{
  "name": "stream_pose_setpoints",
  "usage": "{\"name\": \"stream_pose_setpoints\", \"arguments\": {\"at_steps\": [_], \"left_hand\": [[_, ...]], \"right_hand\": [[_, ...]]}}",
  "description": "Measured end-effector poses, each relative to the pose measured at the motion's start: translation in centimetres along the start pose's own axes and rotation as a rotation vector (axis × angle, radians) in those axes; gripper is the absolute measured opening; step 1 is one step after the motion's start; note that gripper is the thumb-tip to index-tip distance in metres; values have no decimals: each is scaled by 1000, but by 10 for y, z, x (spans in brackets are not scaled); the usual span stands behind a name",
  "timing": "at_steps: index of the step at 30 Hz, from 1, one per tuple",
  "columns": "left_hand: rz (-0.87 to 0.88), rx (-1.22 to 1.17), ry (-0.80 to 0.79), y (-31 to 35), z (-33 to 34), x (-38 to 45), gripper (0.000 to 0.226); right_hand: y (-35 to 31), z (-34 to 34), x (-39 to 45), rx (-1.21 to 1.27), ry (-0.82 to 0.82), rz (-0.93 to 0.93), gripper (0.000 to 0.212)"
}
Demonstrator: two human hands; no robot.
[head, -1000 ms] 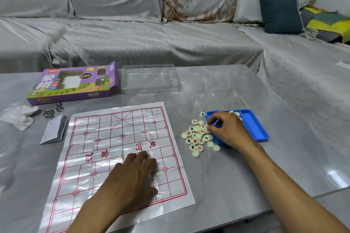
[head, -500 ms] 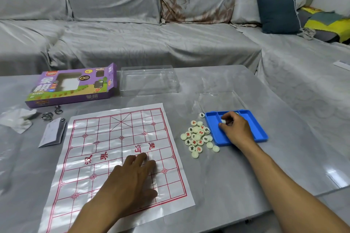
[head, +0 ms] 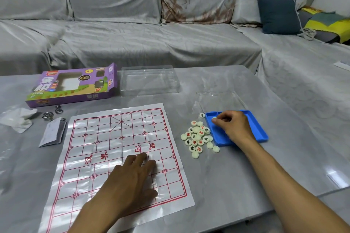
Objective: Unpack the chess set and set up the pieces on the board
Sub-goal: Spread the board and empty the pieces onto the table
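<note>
A white plastic board sheet [head: 106, 138] with a red grid lies flat on the grey table. My left hand [head: 130, 178] presses on its near half with fingers straight. To the right, several pale round chess pieces [head: 198, 137] with red and black characters sit in a loose pile. One more piece [head: 202, 115] lies alone by the corner of the blue tray [head: 258, 132]. My right hand [head: 232, 126] rests over the tray and pinches a pale piece [head: 214, 118] at its left edge.
The purple chess box [head: 72, 85] lies at the back left, with a clear plastic lid [head: 149, 81] beside it. Another clear cover [head: 220, 100] sits behind the tray. A folded leaflet [head: 52, 134], metal rings [head: 47, 115] and crumpled tissue [head: 19, 119] are at the left.
My right hand moved from the pile to the blue tray, took a piece there, and now carries it left toward the tray's edge. My left hand stayed on the board.
</note>
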State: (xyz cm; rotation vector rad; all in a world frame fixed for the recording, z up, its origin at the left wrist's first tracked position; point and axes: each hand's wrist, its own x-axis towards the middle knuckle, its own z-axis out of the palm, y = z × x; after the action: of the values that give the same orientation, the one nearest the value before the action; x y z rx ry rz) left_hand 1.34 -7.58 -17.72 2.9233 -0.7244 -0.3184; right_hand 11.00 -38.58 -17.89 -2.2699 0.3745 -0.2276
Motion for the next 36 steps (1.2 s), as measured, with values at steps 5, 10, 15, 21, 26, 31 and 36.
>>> {"name": "stream_pose_setpoints", "arguments": {"at_steps": [5, 10, 15, 21, 26, 31, 36], "left_hand": [[-2, -3, 0, 0, 0, 0, 58], [1, -14, 2, 0, 1, 0, 59], [-7, -14, -4, -1, 2, 0, 60], [0, -2, 3, -1, 2, 0, 59], [0, -9, -3, -2, 2, 0, 58], [3, -4, 0, -1, 1, 0, 58], [-4, -5, -4, -1, 1, 0, 60]], "right_hand": [[-11, 10, -5, -29, -70, -80, 13], [-19, 10, -4, 14, -124, -171, 25], [6, -5, 9, -182, 153, -66, 23], [39, -8, 11, -533, 32, -85, 30], [36, -4, 11, -462, 67, -52, 9], [16, -8, 8, -208, 140, -83, 6], [-11, -5, -1, -62, -89, -170, 13]]}}
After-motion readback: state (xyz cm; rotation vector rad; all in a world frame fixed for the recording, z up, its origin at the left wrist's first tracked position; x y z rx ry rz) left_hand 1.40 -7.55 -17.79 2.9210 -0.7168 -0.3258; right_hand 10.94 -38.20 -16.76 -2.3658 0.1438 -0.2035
